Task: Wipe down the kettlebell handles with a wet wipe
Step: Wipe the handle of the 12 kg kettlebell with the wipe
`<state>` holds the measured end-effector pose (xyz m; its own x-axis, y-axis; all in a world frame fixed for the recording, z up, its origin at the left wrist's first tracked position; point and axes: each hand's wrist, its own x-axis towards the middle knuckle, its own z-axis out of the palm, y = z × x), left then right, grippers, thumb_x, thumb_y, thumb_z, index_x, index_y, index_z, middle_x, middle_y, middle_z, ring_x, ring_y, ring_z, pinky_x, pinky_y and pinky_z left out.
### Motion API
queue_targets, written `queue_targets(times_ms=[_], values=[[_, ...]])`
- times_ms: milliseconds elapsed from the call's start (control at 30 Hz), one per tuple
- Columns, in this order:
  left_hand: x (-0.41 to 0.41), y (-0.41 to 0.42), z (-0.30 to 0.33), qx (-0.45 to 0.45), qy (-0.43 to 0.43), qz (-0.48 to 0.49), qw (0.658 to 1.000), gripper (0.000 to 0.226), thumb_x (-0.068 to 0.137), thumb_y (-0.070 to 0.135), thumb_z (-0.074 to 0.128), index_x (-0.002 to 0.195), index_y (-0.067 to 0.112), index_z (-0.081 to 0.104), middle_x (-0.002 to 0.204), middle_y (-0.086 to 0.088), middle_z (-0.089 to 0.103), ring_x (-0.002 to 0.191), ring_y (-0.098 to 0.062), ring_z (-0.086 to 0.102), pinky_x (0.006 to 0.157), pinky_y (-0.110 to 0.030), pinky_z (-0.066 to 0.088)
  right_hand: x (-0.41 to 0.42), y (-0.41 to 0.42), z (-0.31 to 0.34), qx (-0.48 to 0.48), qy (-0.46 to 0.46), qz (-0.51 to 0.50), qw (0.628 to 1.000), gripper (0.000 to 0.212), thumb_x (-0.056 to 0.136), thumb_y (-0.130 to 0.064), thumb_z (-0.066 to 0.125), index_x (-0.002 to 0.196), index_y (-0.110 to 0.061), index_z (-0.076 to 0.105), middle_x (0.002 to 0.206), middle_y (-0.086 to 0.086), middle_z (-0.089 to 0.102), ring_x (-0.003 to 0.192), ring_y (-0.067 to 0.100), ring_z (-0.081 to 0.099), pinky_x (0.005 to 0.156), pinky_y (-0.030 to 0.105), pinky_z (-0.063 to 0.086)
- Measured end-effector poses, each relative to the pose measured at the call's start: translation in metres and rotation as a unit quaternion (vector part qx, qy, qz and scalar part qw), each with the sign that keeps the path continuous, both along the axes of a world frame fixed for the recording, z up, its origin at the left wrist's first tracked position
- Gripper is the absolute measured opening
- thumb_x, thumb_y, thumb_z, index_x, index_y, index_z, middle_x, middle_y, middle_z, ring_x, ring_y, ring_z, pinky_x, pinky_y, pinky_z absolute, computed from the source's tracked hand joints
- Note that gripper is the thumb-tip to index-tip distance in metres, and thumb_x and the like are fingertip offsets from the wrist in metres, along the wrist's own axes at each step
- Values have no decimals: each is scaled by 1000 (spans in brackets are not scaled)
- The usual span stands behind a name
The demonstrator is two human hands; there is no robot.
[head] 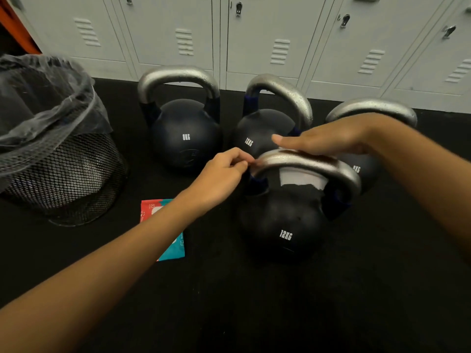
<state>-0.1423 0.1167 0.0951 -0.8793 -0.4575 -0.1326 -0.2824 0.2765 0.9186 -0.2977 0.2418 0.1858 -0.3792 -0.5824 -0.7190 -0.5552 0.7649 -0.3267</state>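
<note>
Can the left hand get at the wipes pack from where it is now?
Probably yes. The wipes pack lies flat on the floor right under the left forearm, nothing on it. But the left hand is at the front kettlebell's handle, so it must pull back first.

Open black floor is left at six o'clock. Twelve o'clock is blocked by four close-set kettlebells before the lockers; nine o'clock is blocked by a mesh bin, the wipe pack lying between.
</note>
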Motion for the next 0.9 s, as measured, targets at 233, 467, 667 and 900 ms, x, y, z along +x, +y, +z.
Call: queue_targets(times_ms=[233,467,667,900], values=[[5,10,-4,15,40,-15,999,25,92,3,51,109,19,58,107,8,65,95,-2,63,82,-17,48,11,-12,-5,-17,41,43,998,84,89,-77,17,135,-20,58,140,3,55,129,21,50,115,43,31],[9,13,-6,0,48,-36,998,27,91,5,56,112,22,55,116,9,61,108,-2,58,86,-16,47,-1,15,-11,-37,62,10,997,88,87,-78,16,132,-16,60,135,4,59,127,20,53,115,42,31],[9,14,-8,-10,45,-43,998,29,90,6,59,112,23,53,119,9,59,115,-5,55,97,-27,46,5,10,-14,-55,102,1,993,93,87,-80,13,143,-15,50,151,5,44,139,22,39,118,41,24],[6,17,-9,-42,52,-15,998,26,90,8,60,111,22,55,113,12,59,104,0,58,78,-12,44,-1,18,-25,-139,19,-74,987,85,88,-80,11,141,-27,51,151,-4,44,141,17,37,120,41,20]])
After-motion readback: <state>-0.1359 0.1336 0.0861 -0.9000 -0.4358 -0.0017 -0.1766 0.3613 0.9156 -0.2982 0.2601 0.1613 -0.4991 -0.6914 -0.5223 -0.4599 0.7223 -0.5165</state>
